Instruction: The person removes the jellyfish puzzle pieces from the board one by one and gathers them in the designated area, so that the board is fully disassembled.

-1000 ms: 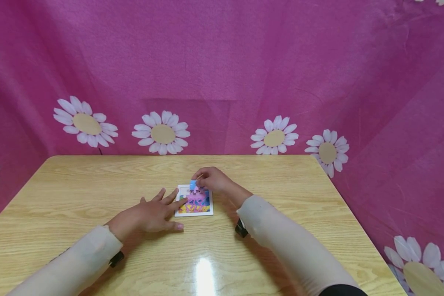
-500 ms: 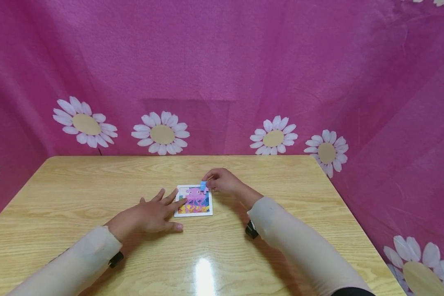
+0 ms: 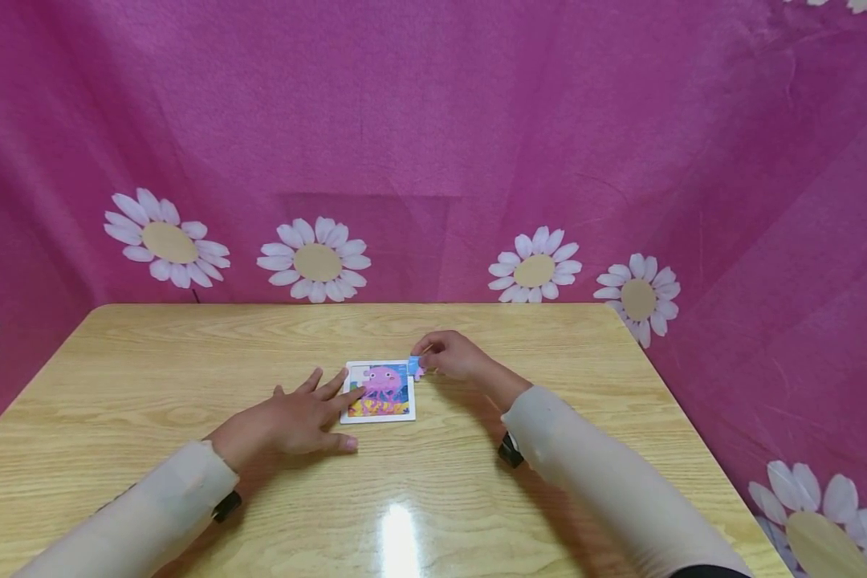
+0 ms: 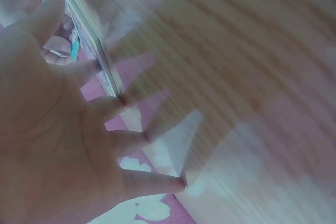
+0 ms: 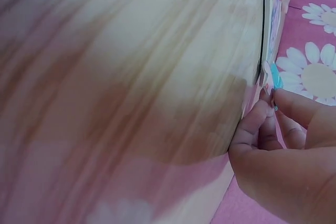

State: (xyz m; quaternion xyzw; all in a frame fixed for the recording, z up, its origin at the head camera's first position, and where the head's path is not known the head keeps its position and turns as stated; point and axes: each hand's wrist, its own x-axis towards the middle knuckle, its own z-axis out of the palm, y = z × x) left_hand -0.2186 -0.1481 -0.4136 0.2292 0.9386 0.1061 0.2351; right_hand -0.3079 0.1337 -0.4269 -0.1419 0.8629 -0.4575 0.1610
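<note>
A white-framed jigsaw puzzle [image 3: 386, 395] with a pink jellyfish picture lies on the table. Its upper left part shows bare white backing. My left hand [image 3: 299, 417] is spread flat at the puzzle's left side, a fingertip on the picture; the left wrist view shows straight fingers [image 4: 152, 183] on the tabletop. Between thumb and fingers, my right hand [image 3: 451, 355] pinches a light-blue and pink puzzle piece [image 3: 415, 367] at the frame's upper right corner. In the right wrist view, the piece [image 5: 275, 77] sticks out past the fingertips, beside the frame's edge.
The wooden table [image 3: 246, 345] extends around the puzzle to both sides, with a glare patch near its front. A pink curtain [image 3: 419, 144] with white daisies hangs behind the far edge and along the sides.
My right hand has slid to the right with the pinched piece, from over the puzzle's top middle to its upper right corner, uncovering the jellyfish's face. The left hand has stayed still.
</note>
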